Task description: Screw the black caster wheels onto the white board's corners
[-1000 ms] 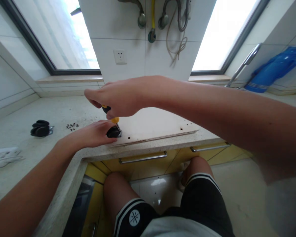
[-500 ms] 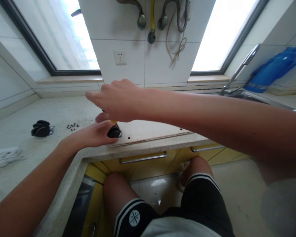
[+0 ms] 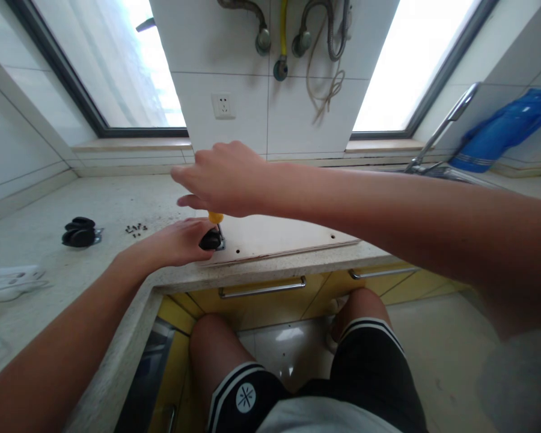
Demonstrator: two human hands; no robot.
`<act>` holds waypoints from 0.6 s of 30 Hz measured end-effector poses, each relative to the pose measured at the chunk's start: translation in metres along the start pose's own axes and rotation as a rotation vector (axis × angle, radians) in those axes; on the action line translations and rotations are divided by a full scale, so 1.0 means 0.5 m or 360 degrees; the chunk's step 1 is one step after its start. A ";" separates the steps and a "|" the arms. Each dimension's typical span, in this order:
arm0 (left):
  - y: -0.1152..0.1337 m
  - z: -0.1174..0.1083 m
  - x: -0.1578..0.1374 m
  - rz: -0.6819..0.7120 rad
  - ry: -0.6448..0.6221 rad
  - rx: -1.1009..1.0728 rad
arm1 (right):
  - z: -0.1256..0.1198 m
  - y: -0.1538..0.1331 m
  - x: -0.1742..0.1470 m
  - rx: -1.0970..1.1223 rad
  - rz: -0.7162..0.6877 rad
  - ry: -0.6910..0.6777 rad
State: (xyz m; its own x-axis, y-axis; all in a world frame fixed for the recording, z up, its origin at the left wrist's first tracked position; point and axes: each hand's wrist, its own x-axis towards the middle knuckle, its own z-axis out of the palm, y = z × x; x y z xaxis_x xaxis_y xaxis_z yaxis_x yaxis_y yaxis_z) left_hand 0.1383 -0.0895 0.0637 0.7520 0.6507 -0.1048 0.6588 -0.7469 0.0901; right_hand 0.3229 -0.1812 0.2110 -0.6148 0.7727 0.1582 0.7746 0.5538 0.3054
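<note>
Black wheel (image 3: 210, 239) with a metal plate sits at the left end of a white board (image 3: 293, 237), within the fingers of the left hand (image 3: 192, 239); farthest to the left, well apart from that hand, a white plastic strip (image 3: 11, 281) with a cable lies on the pale counter (image 3: 112, 195); next, beyond the left forearm, come other black wheels (image 3: 80, 233), heaped together with metal plates showing at their right side; between these and the left hand, nearer to its wrist, a loose cluster of small dark screws (image 3: 136, 230) is scattered.

The left hand grasps the black wheel from its left side, fingers on the far side and thumb on the near side; just to the right of its fingertips a screwdriver (image 3: 215, 217) slants down to the metal plate, though its tip is too small to make out; above it, the right hand (image 3: 229, 183) grasps the handle from over the top, hiding all but the yellow lower end, with thumb and forefinger apart at the left; beyond the right hand a socket (image 3: 223, 106) is set in the tiled wall; farther right, beyond the right forearm, stand a metal tap (image 3: 446, 125) and a blue thing (image 3: 500, 133).
</note>
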 end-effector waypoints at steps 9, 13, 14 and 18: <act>0.004 -0.005 -0.002 0.0000 0.0007 -0.0061 | -0.002 0.009 -0.003 0.0105 0.0025 -0.0031; 0.006 -0.006 -0.002 -0.0012 0.0016 -0.0074 | 0.007 0.008 -0.002 0.0158 -0.0019 -0.0161; 0.005 -0.006 -0.002 -0.0017 0.0029 -0.0075 | 0.008 0.008 -0.002 0.0178 -0.0091 -0.0217; 0.002 -0.004 -0.001 0.0011 0.0020 -0.0109 | 0.011 0.003 -0.003 0.0067 0.0029 0.0032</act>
State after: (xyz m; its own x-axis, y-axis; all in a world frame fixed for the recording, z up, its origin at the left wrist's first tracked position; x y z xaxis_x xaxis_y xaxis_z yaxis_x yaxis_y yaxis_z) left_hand 0.1387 -0.0903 0.0656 0.7564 0.6477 -0.0913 0.6532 -0.7404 0.1586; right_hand 0.3258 -0.1799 0.2058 -0.6033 0.7764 0.1825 0.7909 0.5529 0.2624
